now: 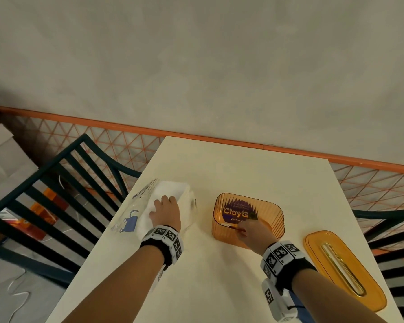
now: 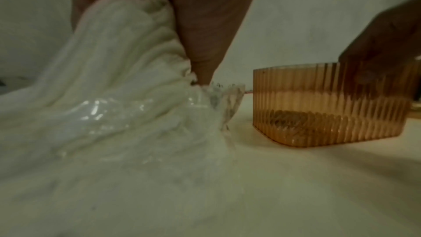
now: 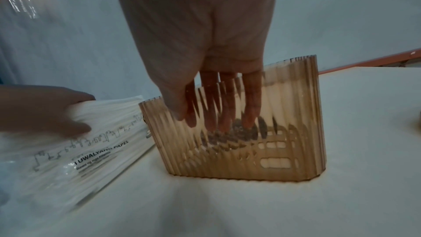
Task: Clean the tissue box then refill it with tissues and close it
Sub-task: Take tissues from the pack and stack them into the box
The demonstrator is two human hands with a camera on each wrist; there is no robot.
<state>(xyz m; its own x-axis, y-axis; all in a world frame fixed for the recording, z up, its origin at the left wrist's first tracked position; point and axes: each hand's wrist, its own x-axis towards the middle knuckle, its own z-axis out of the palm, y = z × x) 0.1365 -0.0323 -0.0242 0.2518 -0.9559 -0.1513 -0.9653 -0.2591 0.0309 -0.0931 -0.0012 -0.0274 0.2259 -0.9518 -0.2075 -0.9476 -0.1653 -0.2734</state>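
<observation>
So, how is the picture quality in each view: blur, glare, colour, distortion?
Head view: sharp, warm light, straight edges bend from the wide lens. Left wrist view: soft and dim, glare on the tissue pack, right hand in shadow. Right wrist view: bluish cast, left hand motion-blurred, fingers rippled through the ribbed box.

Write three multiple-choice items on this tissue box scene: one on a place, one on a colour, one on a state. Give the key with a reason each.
1. Where does the lid lie?
A. on the box
B. on the table, right of the box
C. on the chair

2. What colour is the tissue box?
A. orange
B. blue
C. white

3. What is the left hand doing?
A. hanging idle
B. holding the lid
C. gripping the tissue pack

Key: 1 B, it lies flat beside the right forearm. 2 A, its ribbed walls are clear orange. 3 C, the fingers dig into the white stack in its wrapper.
</observation>
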